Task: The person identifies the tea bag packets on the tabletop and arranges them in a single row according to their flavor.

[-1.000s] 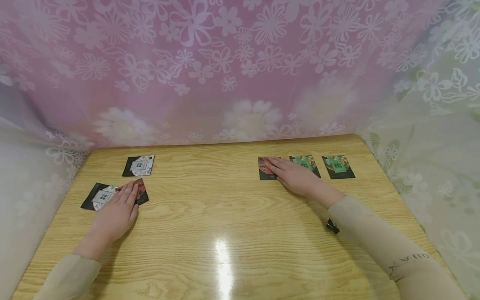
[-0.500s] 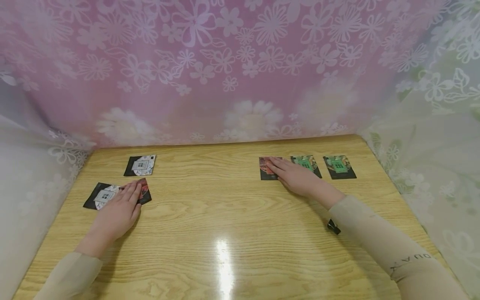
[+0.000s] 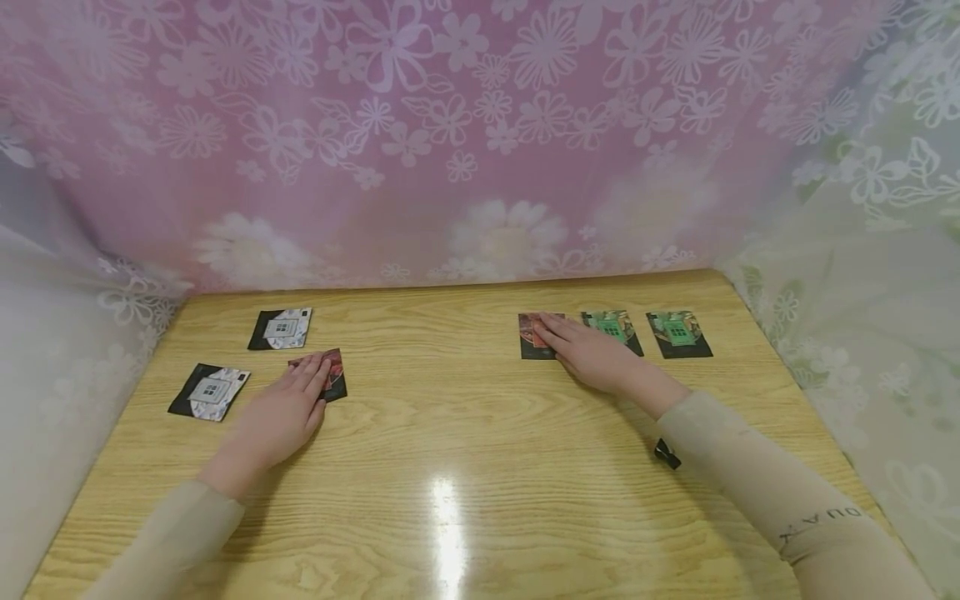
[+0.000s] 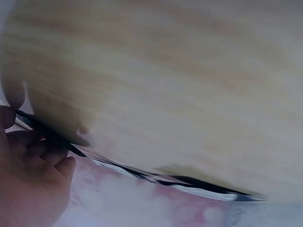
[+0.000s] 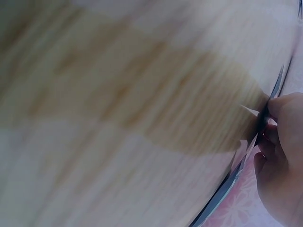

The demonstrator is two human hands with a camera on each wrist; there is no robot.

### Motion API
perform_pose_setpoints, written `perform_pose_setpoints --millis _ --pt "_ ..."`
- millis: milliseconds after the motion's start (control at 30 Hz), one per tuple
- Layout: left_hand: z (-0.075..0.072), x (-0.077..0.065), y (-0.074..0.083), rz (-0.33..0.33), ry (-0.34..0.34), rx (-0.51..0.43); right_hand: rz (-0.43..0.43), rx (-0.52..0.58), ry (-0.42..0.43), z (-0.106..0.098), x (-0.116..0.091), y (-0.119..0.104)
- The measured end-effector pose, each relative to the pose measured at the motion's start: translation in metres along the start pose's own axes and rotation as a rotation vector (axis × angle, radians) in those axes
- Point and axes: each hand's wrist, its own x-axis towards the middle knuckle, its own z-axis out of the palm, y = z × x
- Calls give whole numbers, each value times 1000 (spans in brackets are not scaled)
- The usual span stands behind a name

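My left hand (image 3: pixel 281 417) lies with straight fingers on a red and black packet (image 3: pixel 335 382), partly covering it, on the left half of the table. Left of that hand is a black and white packet (image 3: pixel 208 392), set askew. Another black and white packet (image 3: pixel 280 329) lies behind it. On the right, the fingertips of my right hand (image 3: pixel 588 354) rest flat on a second red and black packet (image 3: pixel 529 337). A green and black packet (image 3: pixel 611 323) is partly hidden under or behind that hand, and another green and black packet (image 3: pixel 678 333) lies just right of it.
A small black object (image 3: pixel 667 454) lies beside the right sleeve, its kind unclear. The wooden table (image 3: pixel 420 400) ends at a pink flowered curtain (image 3: pixel 390 183) at the back. Pale flowered cloth (image 3: pixel 862 333) hangs along the right side.
My left hand has slid to the right with the red and black packet, away from the askew black and white packet, which now shows whole. My right hand has stayed put.
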Motion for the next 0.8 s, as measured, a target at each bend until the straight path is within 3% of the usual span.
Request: perform_pose_setpoints --millis 467,800 --pt "-2 62 44 112 -54 -26 2 17 15 6 0 3" --pt "-9 108 87 203 -85 2 -6 14 17 6 -1 4"
